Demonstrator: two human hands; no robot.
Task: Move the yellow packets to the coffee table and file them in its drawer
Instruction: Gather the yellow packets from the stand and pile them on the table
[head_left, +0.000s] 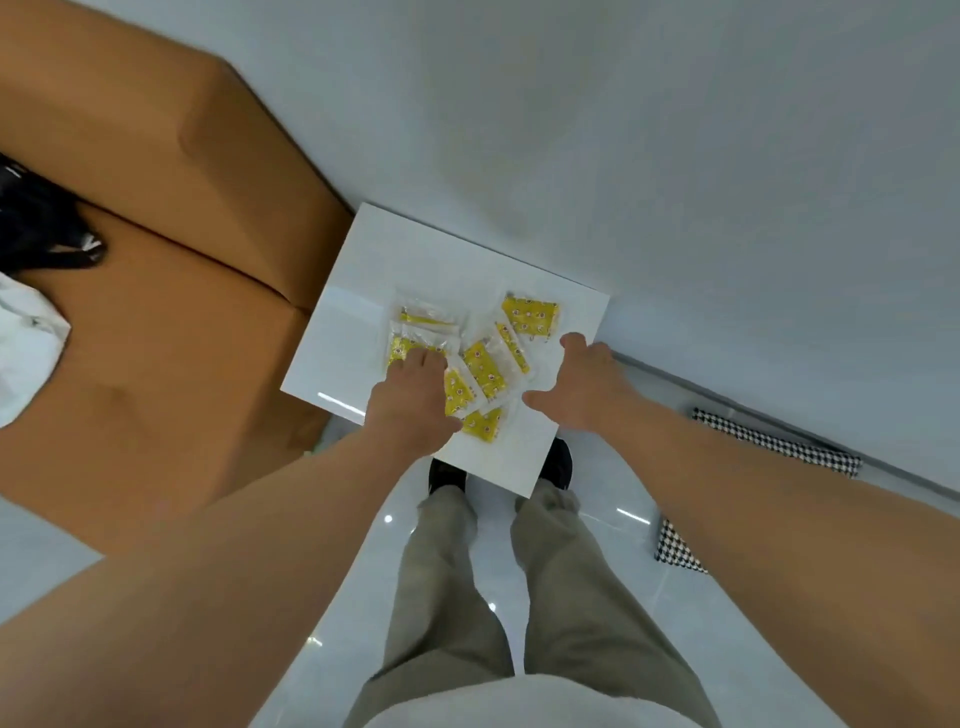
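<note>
1. Far out past the left hand's fingers, at the frame's left edge: black item (41, 223) and white item (26, 343), both lying on a brown sofa (156, 338). Can't tell what either is.
2. The white tabletop (363, 270) butts against the sofa's right side. Both sets of fingers are over its near half.
3. The yellow packets (483, 366), about seven, are loose on the tabletop and partly overlapping. All lie between or just ahead of the two hands.
4. The left hand (410, 395) is palm down, fingers (415, 356) close together, with the tips on the leftmost packet (402, 347). Can't tell whether they press or pinch. Another packet (426, 317) lies just beyond the fingertips, and one at the near edge (483, 423) is just beside the thumb.
5. The right hand (576, 384) has its fingers (571, 340) spread wide, thumb out to the left, holding nothing. It sits just right of the pile. I can't tell if it touches the top.
6. The top-right packet (530, 314) lies just ahead-left of the right fingertips.
7. Well right of the right hand's fingers, on the floor: a houndstooth cloth (774, 441).
</note>
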